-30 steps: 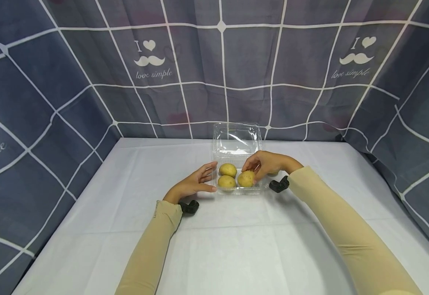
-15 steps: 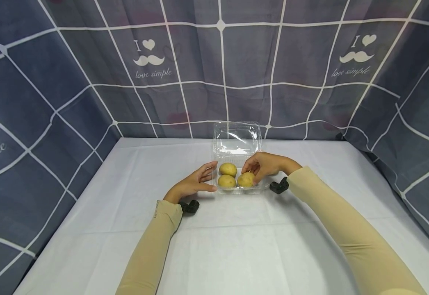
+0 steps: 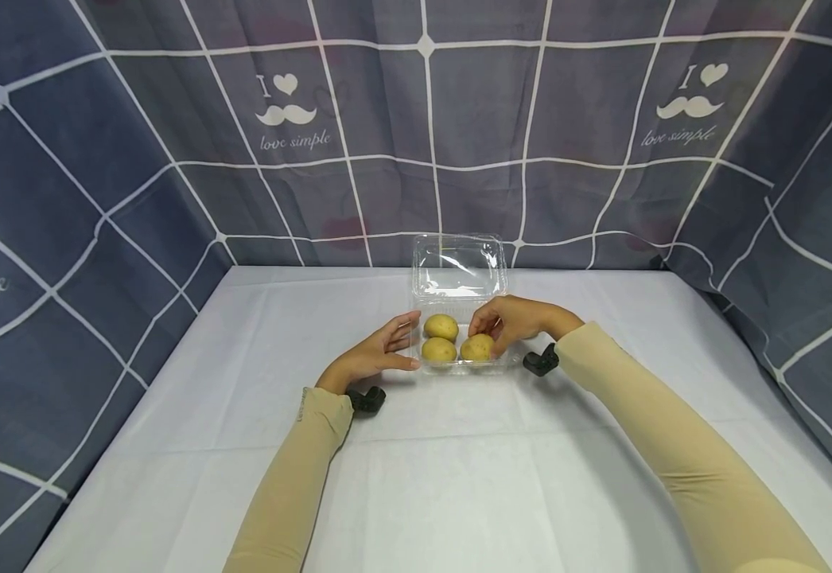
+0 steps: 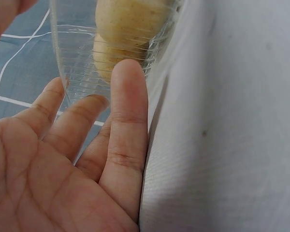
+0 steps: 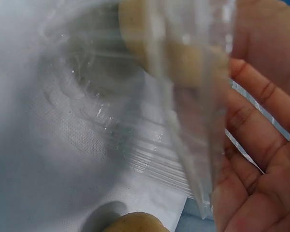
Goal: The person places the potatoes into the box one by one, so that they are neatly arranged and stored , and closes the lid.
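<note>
A clear plastic clamshell box (image 3: 459,369) stands at the table's far middle with its lid (image 3: 459,267) raised. Two potatoes, one behind (image 3: 441,327) and one in front (image 3: 439,351), lie in its left half. My right hand (image 3: 515,320) reaches over the right wall and grips a potato (image 3: 476,348) at the front right with thumb and fingers. That potato shows through the plastic in the right wrist view. My left hand (image 3: 373,356), fingers extended, rests against the box's left wall, seen close up in the left wrist view.
Another potato (image 5: 137,223) lies outside the box on the right, hidden by my right wrist in the head view. White cloth (image 3: 445,493) covers the table. A grey checked curtain (image 3: 380,119) hangs right behind the lid and along both sides.
The hands, box and potatoes hold nearly the same places. My right hand and its potato have sunk very slightly; the whole head view has shifted a little.
</note>
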`<state>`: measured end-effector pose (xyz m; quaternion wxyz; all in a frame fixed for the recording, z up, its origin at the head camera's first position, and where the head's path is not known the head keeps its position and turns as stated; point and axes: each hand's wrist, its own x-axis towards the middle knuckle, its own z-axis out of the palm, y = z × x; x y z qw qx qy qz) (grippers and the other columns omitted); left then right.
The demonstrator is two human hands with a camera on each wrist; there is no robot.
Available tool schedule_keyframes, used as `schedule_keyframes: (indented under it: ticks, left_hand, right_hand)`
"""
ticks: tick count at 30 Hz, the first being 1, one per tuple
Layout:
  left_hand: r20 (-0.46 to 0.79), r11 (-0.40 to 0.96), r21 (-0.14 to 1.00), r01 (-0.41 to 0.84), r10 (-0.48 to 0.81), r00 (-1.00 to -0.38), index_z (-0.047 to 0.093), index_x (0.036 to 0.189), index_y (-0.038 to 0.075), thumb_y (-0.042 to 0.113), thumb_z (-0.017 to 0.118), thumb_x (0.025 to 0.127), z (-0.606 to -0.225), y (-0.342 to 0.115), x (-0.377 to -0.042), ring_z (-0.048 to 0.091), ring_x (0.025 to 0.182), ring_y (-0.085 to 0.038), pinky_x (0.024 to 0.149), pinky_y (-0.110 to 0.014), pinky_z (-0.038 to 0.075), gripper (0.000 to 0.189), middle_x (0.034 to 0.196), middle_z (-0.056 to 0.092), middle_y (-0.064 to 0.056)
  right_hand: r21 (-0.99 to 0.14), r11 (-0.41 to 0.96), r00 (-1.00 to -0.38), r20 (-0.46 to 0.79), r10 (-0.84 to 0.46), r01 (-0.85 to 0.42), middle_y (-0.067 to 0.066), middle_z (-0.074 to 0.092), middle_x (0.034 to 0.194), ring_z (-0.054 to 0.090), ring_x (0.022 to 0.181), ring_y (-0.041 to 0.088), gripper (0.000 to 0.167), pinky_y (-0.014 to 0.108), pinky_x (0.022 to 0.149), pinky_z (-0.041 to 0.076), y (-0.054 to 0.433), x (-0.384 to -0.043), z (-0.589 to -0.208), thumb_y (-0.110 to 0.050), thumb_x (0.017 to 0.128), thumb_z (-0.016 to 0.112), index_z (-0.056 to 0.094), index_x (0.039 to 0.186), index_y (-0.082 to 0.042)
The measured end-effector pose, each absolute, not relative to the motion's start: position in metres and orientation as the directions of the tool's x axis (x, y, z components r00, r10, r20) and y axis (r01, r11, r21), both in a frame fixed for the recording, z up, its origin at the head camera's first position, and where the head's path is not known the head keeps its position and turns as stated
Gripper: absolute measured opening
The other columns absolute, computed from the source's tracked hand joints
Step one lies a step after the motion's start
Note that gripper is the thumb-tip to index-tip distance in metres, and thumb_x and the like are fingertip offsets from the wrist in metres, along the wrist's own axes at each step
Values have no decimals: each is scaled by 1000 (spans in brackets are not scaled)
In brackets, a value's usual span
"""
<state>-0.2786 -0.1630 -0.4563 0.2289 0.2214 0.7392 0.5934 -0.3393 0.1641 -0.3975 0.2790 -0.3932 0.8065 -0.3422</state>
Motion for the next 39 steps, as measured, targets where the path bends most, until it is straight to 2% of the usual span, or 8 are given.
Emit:
schedule_keyframes:
  ticks: [6,14,22,31,34,39]
  left_hand:
    - [-78,202,978,56,597,-798,16,175,14,0,75,99,-455,-163,-278,26,163,-38,127,-54,35,97,181,15,-12]
    - [-70,194,979,61,605,-793,15,175,11,-1,74,99,-454,-163,-278,25,163,-41,127,-55,34,96,181,14,-15]
    - [-76,199,978,59,606,-792,15,175,13,0,74,99,-453,-163,-277,25,163,-40,126,-54,36,97,180,16,-14]
    - [-79,206,977,58,599,-797,16,175,13,-1,74,99,-455,-164,-278,25,163,-39,127,-54,35,96,181,16,-13]
    - [-75,203,977,60,599,-797,16,175,13,-1,74,99,-456,-164,-278,26,163,-40,127,-54,35,96,180,16,-13]
    - [-72,198,978,62,603,-795,15,175,11,-1,74,99,-455,-163,-278,26,162,-40,126,-55,35,97,180,16,-14]
  right_hand:
    - [-751,483,-541,-201,-817,-451,13,75,117,72,109,28,40,44,105,59,163,-337,-394,11,79,88,73,117,6]
    - [-737,501,-548,-213,-809,-453,15,75,121,71,117,33,42,45,108,57,163,-335,-390,10,80,88,73,119,8]
    - [-762,477,-554,-190,-811,-437,22,73,126,70,120,38,45,48,111,55,165,-334,-389,9,80,87,71,122,11]
    - [-806,413,-576,-112,-809,-424,31,70,128,68,119,44,43,52,108,56,175,-337,-392,5,88,82,66,127,16]
    - [-827,398,-590,-102,-801,-397,33,68,130,67,121,48,44,51,109,55,178,-337,-392,5,89,80,65,129,17]
    - [-850,383,-617,-90,-782,-361,34,66,135,67,123,48,44,39,106,57,180,-335,-392,4,92,78,65,133,15]
